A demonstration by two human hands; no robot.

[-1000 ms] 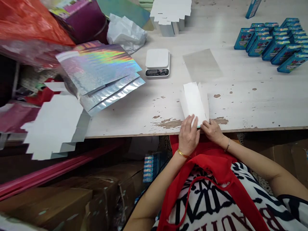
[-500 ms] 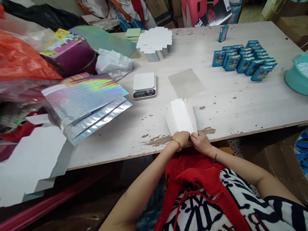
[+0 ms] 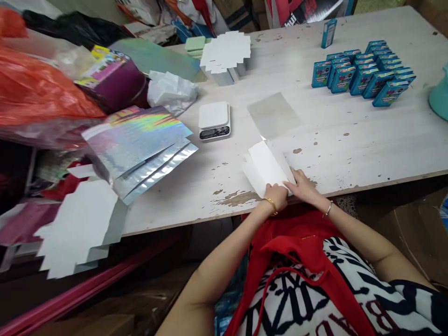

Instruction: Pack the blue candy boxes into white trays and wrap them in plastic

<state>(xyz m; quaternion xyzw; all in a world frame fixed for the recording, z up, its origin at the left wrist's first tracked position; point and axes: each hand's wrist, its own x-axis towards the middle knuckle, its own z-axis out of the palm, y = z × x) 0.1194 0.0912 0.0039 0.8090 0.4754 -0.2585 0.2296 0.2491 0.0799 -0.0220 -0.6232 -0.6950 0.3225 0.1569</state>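
Observation:
Near the front edge of the table lies a white folded sheet of paper or thin card point(image 3: 268, 163), tilted, with side flaps spread apart. At its near end my left hand point(image 3: 277, 196) is closed on it, the index finger lying along the surface. My right hand point(image 3: 304, 187) grips its right side near the lower corner, thumb towards the left hand. Whatever the fingers cover underneath is hidden. Just beyond the sheet lies a flat translucent greyish sheet point(image 3: 273, 115).
A white digital scale point(image 3: 214, 116) stands left of centre. Stacked white cut-out cards point(image 3: 227, 49) lie behind it. Shiny holographic pouches point(image 3: 140, 140) overhang the left edge. Several small blue boxes point(image 3: 360, 77) stand in rows at the back right, near a turquoise tub point(image 3: 439, 98).
My right hand has moved from the sheet's near end round to its right side. The sheet's flaps have spread wider. The view has shifted slightly.

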